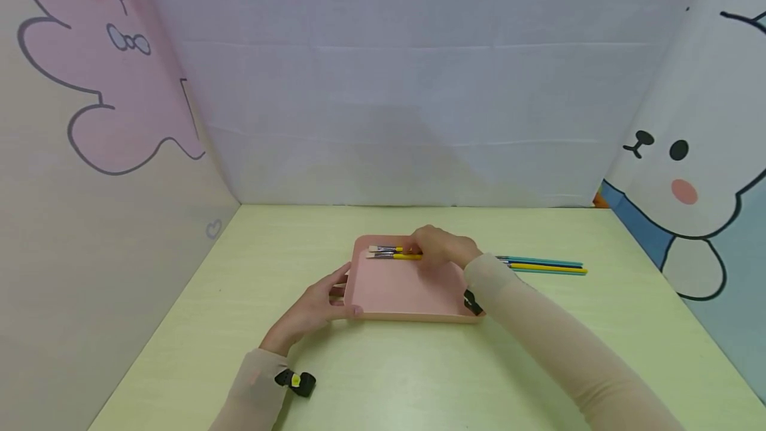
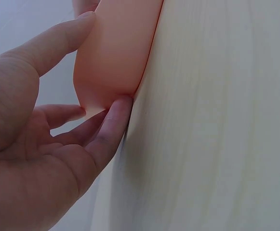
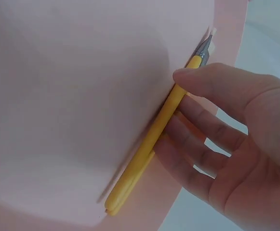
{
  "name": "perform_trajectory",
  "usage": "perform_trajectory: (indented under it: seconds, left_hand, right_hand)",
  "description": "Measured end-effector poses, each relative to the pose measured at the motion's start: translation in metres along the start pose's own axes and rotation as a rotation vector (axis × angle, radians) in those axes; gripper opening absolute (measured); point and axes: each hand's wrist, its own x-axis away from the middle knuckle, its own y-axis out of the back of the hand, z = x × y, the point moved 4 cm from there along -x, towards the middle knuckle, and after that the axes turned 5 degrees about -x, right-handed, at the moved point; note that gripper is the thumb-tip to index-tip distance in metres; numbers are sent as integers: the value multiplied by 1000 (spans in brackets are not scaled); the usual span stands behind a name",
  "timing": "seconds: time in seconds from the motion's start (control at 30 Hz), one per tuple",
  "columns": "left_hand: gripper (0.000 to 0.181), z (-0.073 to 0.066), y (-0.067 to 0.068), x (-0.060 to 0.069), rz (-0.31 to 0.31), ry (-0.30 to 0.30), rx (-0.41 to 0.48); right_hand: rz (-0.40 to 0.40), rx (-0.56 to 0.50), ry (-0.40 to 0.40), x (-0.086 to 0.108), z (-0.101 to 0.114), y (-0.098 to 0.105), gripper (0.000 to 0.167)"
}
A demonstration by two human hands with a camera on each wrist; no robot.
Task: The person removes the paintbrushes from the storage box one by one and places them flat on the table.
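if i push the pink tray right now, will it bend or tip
The pink tray will probably hold its shape, since its raised front edge looks straight. Tipping seems unlikely, as it looks low and broad. It might slide fairly easily, its surface appearing smooth.

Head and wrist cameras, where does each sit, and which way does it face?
Head: head-worn, facing forward and down at the pink tray; left hand, right hand, sleeves show.
Left wrist: worn there, facing the tray's side; left hand shows.
Right wrist: worn there, facing yellow brushes; right hand shows.
Head and right wrist both show the brushes.
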Motion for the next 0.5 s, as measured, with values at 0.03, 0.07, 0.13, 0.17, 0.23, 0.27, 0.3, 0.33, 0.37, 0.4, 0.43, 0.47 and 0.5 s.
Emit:
perform_trajectory:
  seconds: [0.03,0.07,0.13,0.17,0.23,0.27,0.3,0.33,0.37,0.4,0.43,0.47,0.5]
  left_hand:
    - [103,0,0,0,1,1,1]
    - [103,0,0,0,2,2,3]
    - [103,0,0,0,2,2,4]
    - [103,0,-1,0,4,3,5]
    - [103,0,0,0,3,4,5]
    - [103,0,0,0,4,3,5]
    - [103,0,0,0,4,2,4]
    - [103,0,0,0,1,2,2]
    - [103,1,1,0,-1,2,1]
    - [103,1,1,0,-4,3,-2]
    - [103,1,1,0,-7,3,-4]
    - [103,1,1,0,-10,3,-6]
    - [103,1,1,1,-13,3,-8]
  right_hand:
    - [-1,3,-3,0,0,0,35]
    - [-3,6,-6,0,-1,-1,37]
    - [-2,2,-15,-2,-2,-2,41]
    - [-3,2,-19,-3,-3,-3,44]
    - [-2,2,-16,-5,-5,-5,46]
    - [-2,8,-9,-7,-6,-6,46]
    - [-3,14,1,-8,-6,-7,45]
    - [-4,21,6,-9,-6,-7,44]
    - [-6,29,12,-9,-5,-7,43]
    - [-7,38,23,-9,-4,-7,41]
    - [-7,46,28,-10,-3,-7,39]
    - [-8,52,33,-9,-2,-7,38]
    - [-7,53,32,-9,-1,-7,37]
